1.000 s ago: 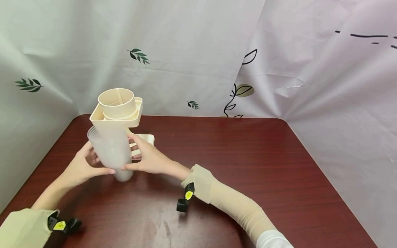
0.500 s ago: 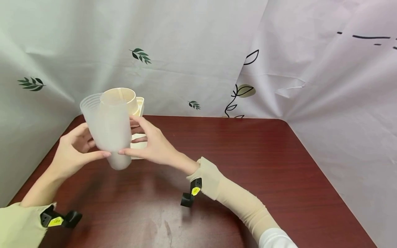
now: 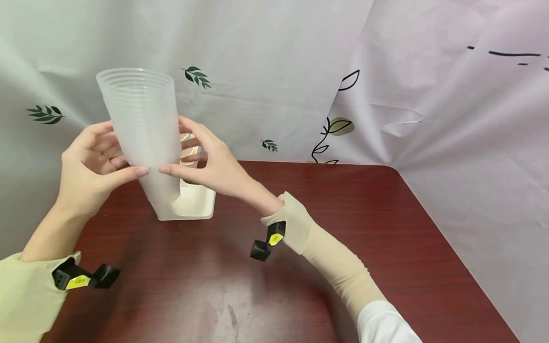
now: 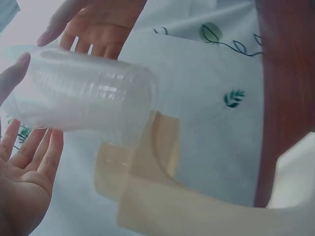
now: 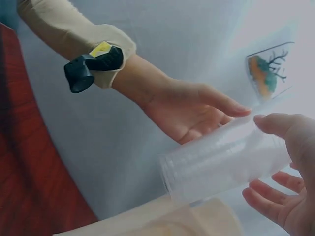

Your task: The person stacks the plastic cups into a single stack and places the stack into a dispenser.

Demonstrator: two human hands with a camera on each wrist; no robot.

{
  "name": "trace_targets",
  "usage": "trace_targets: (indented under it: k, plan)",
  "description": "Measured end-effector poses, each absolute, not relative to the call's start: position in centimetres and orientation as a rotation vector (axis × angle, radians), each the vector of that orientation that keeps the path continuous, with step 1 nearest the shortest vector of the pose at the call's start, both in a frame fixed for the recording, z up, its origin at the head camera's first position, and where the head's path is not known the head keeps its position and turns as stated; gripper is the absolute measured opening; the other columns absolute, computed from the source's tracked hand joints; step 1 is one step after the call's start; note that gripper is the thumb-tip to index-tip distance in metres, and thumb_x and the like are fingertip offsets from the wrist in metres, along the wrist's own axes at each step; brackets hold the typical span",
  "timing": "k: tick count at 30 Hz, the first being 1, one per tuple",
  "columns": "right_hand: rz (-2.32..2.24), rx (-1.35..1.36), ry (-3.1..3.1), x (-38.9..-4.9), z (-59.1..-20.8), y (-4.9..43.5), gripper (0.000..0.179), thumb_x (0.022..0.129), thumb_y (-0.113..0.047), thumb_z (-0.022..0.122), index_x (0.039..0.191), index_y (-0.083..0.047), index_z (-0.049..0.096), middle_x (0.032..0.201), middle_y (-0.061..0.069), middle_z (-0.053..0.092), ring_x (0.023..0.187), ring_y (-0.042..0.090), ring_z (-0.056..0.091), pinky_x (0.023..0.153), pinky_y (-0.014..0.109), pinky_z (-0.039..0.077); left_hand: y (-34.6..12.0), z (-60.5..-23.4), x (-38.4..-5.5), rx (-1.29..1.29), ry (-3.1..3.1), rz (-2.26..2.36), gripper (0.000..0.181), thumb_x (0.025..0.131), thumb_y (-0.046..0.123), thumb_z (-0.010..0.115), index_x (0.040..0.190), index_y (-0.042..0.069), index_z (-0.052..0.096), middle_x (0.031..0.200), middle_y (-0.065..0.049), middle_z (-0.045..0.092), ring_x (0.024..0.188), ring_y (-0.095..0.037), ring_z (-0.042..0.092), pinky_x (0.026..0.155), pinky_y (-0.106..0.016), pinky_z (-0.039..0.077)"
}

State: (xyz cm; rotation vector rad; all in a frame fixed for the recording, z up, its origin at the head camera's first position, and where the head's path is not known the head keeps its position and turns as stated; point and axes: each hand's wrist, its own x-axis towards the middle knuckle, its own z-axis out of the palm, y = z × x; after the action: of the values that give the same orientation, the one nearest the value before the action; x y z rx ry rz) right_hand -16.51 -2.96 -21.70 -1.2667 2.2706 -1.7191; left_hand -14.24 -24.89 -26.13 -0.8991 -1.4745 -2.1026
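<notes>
A nested stack of translucent plastic cups (image 3: 141, 119) is raised above the table, upright with a slight tilt, its several rims at the top. My left hand (image 3: 90, 166) holds it from the left and my right hand (image 3: 218, 162) from the right. Both thumbs lie on the near side of the cups, their tips a small gap apart. Behind the stack stands a cream holder; its pale base (image 3: 197, 202) shows below, while its upper part is mostly hidden in the head view. The left wrist view shows the holder's curved arm (image 4: 187, 201) close to the cups (image 4: 98, 93).
The dark red table (image 3: 309, 238) spreads to the right and toward the front. A white curtain (image 3: 274, 85) with leaf prints hangs along its back and sides. Black cameras sit on both wrists, the right one (image 3: 270, 240) above the table.
Both hands have lifted the stack of cups upward, from in front of the holder's lower part to a height that covers its top. The holder has stayed in place.
</notes>
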Motion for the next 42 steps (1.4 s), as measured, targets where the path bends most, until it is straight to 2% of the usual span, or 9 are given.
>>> trace_targets:
  k: [8, 12, 20, 32, 37, 42]
  plan:
    - [-1.843, -1.241, 2.242, -18.4, -19.6, -3.6, 0.074, 0.085, -0.010, 0.070, 0.146, -0.014, 0.029, 0.136, 0.004, 0.047, 0.104, 0.007, 0.058, 0.084, 0.017, 0.051, -24.1, -22.3, -15.4, -0.822, -1.388, -2.110, 0.067, 0.063, -0.040, 0.053, 0.127, -0.019, 0.047, 0.121, -0.020, 0.062, 0.102, -0.028, 0.062, 0.079, -0.028, 0.056]
    - [-1.861, -1.213, 2.257, -18.6, -17.9, -3.9, 0.073, 0.086, -0.011, 0.069, 0.146, -0.013, 0.028, 0.136, 0.003, 0.047, 0.104, 0.005, 0.056, 0.085, 0.016, 0.050, -24.1, -20.9, -16.1, -0.752, -1.377, -2.094, 0.065, 0.063, -0.038, 0.055, 0.124, -0.017, 0.051, 0.117, -0.020, 0.064, 0.099, -0.028, 0.062, 0.076, -0.027, 0.056]
    - [-1.871, -1.185, 2.299, -20.6, -16.8, -4.7, 0.075, 0.087, -0.013, 0.068, 0.149, -0.017, 0.026, 0.140, -0.002, 0.044, 0.109, 0.003, 0.054, 0.086, 0.013, 0.048, -24.3, -19.7, -17.5, -0.640, -1.358, -2.129, 0.059, 0.067, -0.033, 0.060, 0.121, -0.009, 0.057, 0.113, -0.014, 0.067, 0.102, -0.023, 0.062, 0.081, -0.023, 0.054]
    - [-1.789, -1.147, 2.357, -24.0, -19.5, -6.0, 0.074, 0.087, -0.015, 0.068, 0.149, -0.016, 0.027, 0.139, 0.004, 0.043, 0.114, 0.011, 0.055, 0.086, 0.014, 0.049, -25.0, -21.8, -19.3, -0.557, -1.587, -2.033, 0.056, 0.071, -0.026, 0.065, 0.122, -0.003, 0.061, 0.112, -0.007, 0.068, 0.104, -0.016, 0.063, 0.084, -0.015, 0.051]
    - [-1.760, -1.130, 2.362, -25.4, -21.4, -6.5, 0.074, 0.088, -0.018, 0.068, 0.149, -0.018, 0.027, 0.138, 0.004, 0.045, 0.113, 0.011, 0.056, 0.086, 0.014, 0.049, -25.2, -22.8, -19.3, -0.464, -1.704, -2.020, 0.057, 0.072, -0.021, 0.068, 0.124, 0.001, 0.062, 0.108, -0.001, 0.069, 0.102, -0.010, 0.063, 0.082, -0.011, 0.050]
    - [-1.735, -1.114, 2.379, -25.6, -22.7, -6.4, 0.071, 0.090, -0.021, 0.066, 0.149, -0.019, 0.026, 0.138, 0.004, 0.046, 0.115, 0.009, 0.054, 0.091, 0.015, 0.047, -25.6, -23.5, -19.0, -0.416, -1.883, -1.908, 0.059, 0.075, -0.013, 0.071, 0.130, 0.006, 0.058, 0.112, 0.006, 0.067, 0.104, -0.004, 0.062, 0.084, -0.009, 0.048]
